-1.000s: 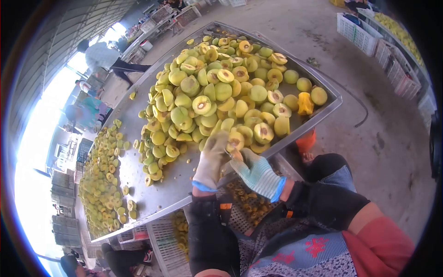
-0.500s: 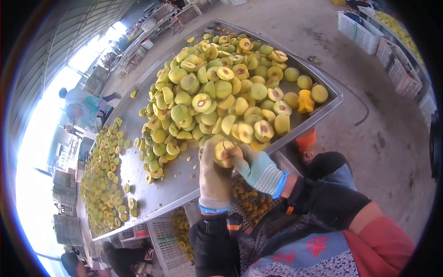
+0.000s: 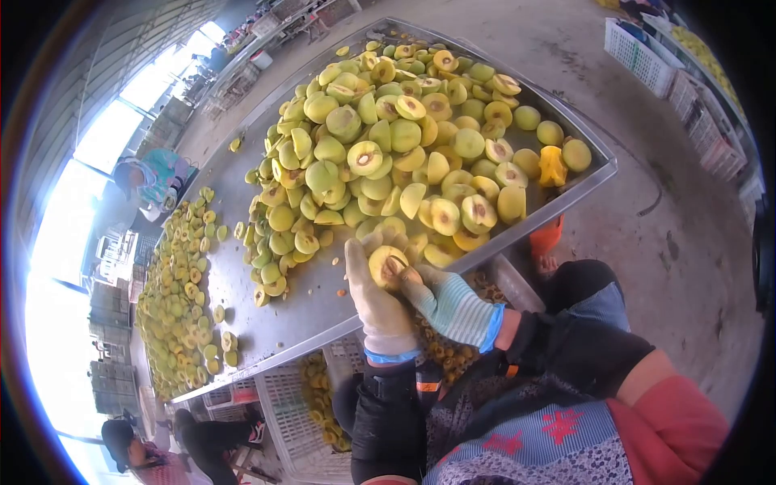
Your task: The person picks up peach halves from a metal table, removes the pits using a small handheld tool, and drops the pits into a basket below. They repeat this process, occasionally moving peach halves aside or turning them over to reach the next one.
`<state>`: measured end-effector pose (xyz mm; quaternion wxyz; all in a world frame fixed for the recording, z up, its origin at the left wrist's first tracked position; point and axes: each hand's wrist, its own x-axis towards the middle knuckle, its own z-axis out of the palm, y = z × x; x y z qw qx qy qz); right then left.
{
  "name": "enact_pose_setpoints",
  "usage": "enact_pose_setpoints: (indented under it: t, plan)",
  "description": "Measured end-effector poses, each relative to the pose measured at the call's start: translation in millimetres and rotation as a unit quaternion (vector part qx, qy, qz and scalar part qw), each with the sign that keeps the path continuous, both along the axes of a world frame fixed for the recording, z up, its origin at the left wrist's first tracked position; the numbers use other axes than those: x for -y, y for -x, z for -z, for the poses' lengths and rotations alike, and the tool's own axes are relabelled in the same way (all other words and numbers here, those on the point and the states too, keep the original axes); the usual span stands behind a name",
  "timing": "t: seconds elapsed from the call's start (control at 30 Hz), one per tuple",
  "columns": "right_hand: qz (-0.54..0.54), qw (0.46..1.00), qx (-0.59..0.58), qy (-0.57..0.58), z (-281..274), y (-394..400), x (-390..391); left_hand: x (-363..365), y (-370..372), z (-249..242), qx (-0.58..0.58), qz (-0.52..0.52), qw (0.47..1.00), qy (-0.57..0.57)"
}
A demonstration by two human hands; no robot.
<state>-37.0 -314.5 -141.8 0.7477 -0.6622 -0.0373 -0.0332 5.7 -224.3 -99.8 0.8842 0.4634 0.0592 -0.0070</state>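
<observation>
Head camera: left fingers [image 3: 355,260], half-curled, hold 1 cut fruit [image 3: 385,267]; right fingers [image 3: 418,293] pinch closed at its face.

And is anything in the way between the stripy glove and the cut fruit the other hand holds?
Nothing visible blocks it. The right hand has its fingertips at the cut fruit in the left hand. A thin dark curve shows there, too small to name.

Halved yellow-green fruit [image 3: 388,267], cut face up
</observation>
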Motion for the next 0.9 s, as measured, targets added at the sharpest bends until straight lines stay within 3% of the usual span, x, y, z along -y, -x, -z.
enact_pose_setpoints:
  t: [0.2, 0.33, 0.53, 0.63, 0.7, 0.8, 0.9]
  plan:
    - [-0.006, 1.0, 0.019, -0.008, 5, 7, -4, 9, 9, -2, 0.006, -0.047, 0.997, -0.061]
    - [-0.018, 0.998, -0.015, 0.056, 11, 7, -1, 5, 6, 14, 0.068, -0.079, 0.968, -0.23]
    - [0.03, 0.998, -0.021, 0.043, 6, 19, -4, 14, 12, 11, 0.107, -0.063, 0.977, -0.175]
    - [0.011, 1.0, -0.001, 0.022, 14, 17, -6, 11, 10, 9, 0.028, -0.056, 0.993, -0.099]
    - [-0.009, 1.0, 0.012, -0.007, 13, 20, -6, 5, 13, -2, 0.027, -0.015, 0.989, -0.145]
    - [-0.053, 0.996, -0.022, 0.074, 6, 24, 0, 2, 15, -5, 0.023, 0.007, 0.986, -0.162]
    - [-0.073, 0.996, -0.02, -0.042, 8, 24, -4, -2, 11, -4, 0.053, 0.037, 0.983, -0.171]
